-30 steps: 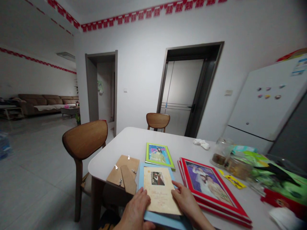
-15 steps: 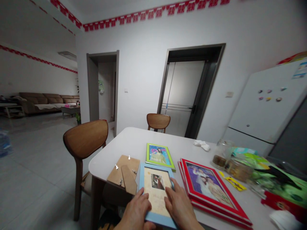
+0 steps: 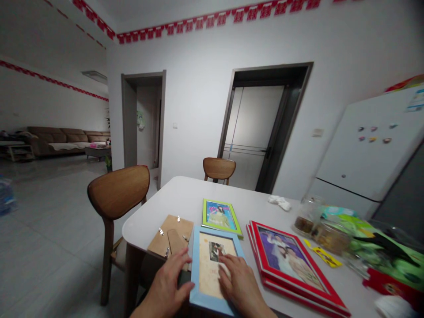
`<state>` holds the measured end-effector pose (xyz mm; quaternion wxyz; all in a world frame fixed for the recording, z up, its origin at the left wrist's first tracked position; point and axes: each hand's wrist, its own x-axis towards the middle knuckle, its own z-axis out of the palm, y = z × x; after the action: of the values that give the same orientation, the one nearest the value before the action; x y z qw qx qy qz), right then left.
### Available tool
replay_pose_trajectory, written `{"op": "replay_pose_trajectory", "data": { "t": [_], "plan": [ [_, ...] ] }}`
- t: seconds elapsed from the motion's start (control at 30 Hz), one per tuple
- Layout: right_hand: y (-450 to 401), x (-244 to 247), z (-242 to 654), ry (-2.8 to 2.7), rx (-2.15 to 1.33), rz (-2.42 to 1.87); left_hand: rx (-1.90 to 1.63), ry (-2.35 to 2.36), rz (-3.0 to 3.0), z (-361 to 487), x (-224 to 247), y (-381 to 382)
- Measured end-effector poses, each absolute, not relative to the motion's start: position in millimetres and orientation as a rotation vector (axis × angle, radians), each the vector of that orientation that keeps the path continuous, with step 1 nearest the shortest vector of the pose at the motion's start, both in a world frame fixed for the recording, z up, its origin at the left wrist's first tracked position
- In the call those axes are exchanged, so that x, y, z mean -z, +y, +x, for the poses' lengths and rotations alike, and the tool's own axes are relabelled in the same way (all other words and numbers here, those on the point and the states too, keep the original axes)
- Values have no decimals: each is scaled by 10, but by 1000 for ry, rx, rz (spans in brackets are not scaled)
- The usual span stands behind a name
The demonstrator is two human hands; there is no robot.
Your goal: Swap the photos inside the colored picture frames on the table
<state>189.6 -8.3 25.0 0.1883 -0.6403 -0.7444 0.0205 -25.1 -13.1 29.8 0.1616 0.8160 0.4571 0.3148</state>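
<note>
A light blue frame (image 3: 195,274) lies face up at the near table edge, with a small photo on a cream sheet inside. My right hand (image 3: 240,282) rests on the sheet, its fingers spread and a fingertip by the photo. At the frame's left side is my left hand (image 3: 170,280), fingers apart, its thumb near the blue edge. Beyond that hand sits a brown backing board (image 3: 182,223) with metal clips and a stand flap. A green frame (image 3: 220,216) with a portrait lies farther back. Right of the blue frame, red frames (image 3: 288,260) are stacked.
Glass jars (image 3: 306,216), a yellow packet (image 3: 326,256) and green bags (image 3: 397,256) crowd the right side of the white table (image 3: 185,194). Crumpled white tissue (image 3: 279,202) lies at the back. Wooden chairs (image 3: 121,192) stand left and beyond.
My left hand has moved left, off the sheet, to beside the blue frame and the backing board. My right hand has shifted slightly left, farther over the sheet.
</note>
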Motion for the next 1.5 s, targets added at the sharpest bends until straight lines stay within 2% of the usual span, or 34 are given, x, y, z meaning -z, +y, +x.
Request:
{"op": "replay_pose_trajectory", "data": {
  "t": [0.07, 0.17, 0.33, 0.8, 0.93, 1.33, 1.5],
  "plan": [
    [-47, -294, 1709, -2111, -130, -1710, -973, 1523, 2283, -444, -258, 8],
    [27, -337, 1361, -2164, -172, -1630, -881, 1716, 2237, -629, -101, 217],
    [180, -257, 995, -2195, -44, -1662, -768, 1695, 2307, -574, 77, 281],
    [213, -214, 1006, -2155, 103, -1695, -742, 1839, 2280, -579, 27, 329],
    [237, -257, 866, -2216, 54, -1690, -699, 1977, 2222, -686, 121, 422],
    [267, -198, 692, -2145, -65, -1664, -810, 1970, 2326, -812, 178, 441],
    [273, -301, 687, -1906, -377, -1440, -882, 1910, 2368, -831, 127, 445]
  ]
}}
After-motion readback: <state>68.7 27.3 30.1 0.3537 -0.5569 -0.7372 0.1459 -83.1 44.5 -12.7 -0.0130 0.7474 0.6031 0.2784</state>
